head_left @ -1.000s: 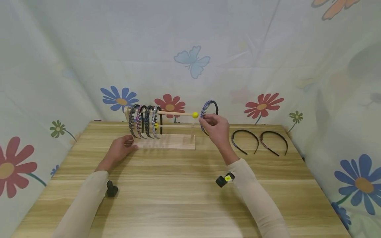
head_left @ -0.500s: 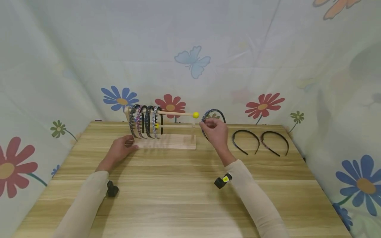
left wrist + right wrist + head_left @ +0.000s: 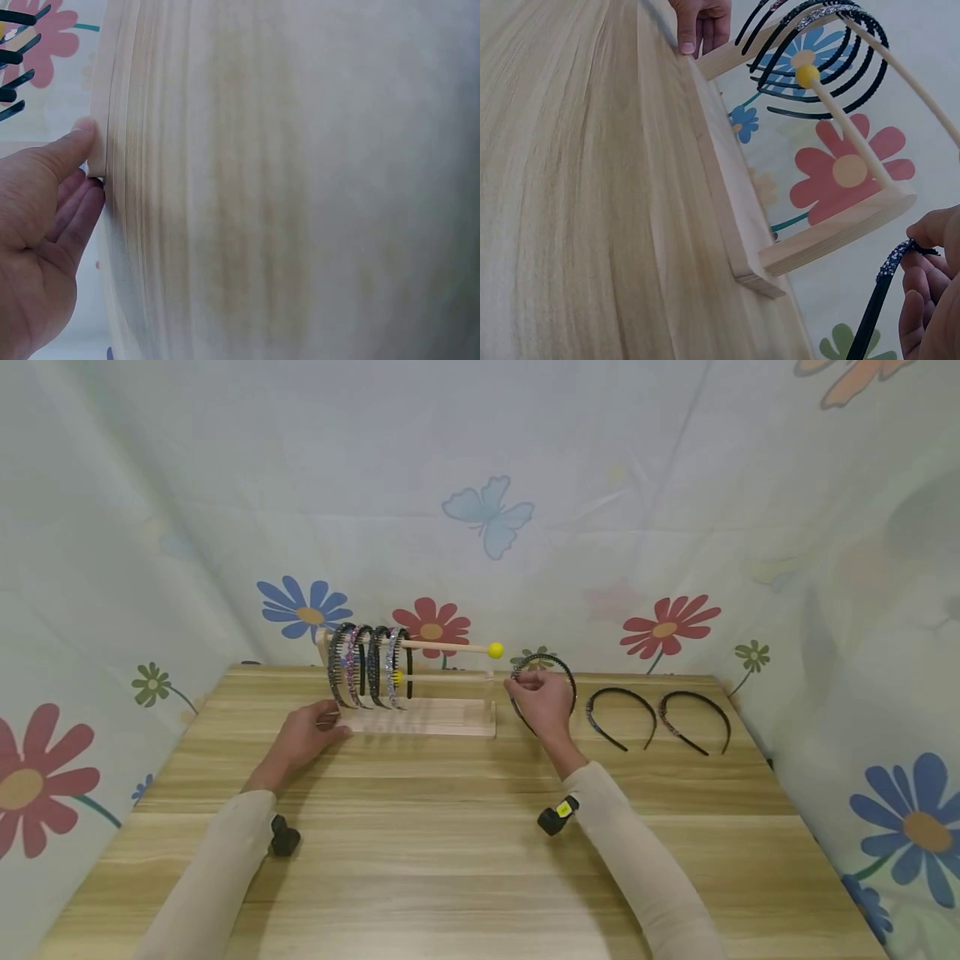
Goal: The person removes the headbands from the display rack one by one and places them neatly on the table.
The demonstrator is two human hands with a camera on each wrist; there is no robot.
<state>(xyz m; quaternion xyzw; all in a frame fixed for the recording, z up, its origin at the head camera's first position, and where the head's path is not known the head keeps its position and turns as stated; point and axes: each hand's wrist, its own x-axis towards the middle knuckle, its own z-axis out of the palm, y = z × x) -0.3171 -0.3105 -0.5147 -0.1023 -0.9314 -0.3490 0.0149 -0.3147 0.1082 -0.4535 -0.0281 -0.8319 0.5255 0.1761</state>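
In the head view my right hand (image 3: 543, 702) pinches a dark headband (image 3: 567, 668) between thumb and fingers, just right of a wooden headband stand (image 3: 450, 717). The right wrist view shows glittery stones on this headband (image 3: 885, 277) near the fingertips. Several toothed, glittery headbands (image 3: 392, 668) hang on the stand's upper rod, towards its left end. My left hand (image 3: 306, 732) grips the left end of the stand's base. In the left wrist view the left hand (image 3: 45, 217) has its thumb against the base end (image 3: 101, 146) and its fingers bent beside it.
Two more headbands, one bluish (image 3: 621, 692) and one reddish (image 3: 693, 696), lie on the wood-grain table (image 3: 450, 843) at the right. Yellow balls (image 3: 496, 650) cap the stand's rods. A flower-printed cloth (image 3: 360, 527) hangs behind the table.
My right hand has lowered the headband beside the rod's ball end and turned it, so its loop faces the head camera more. The left hand stays at the base.
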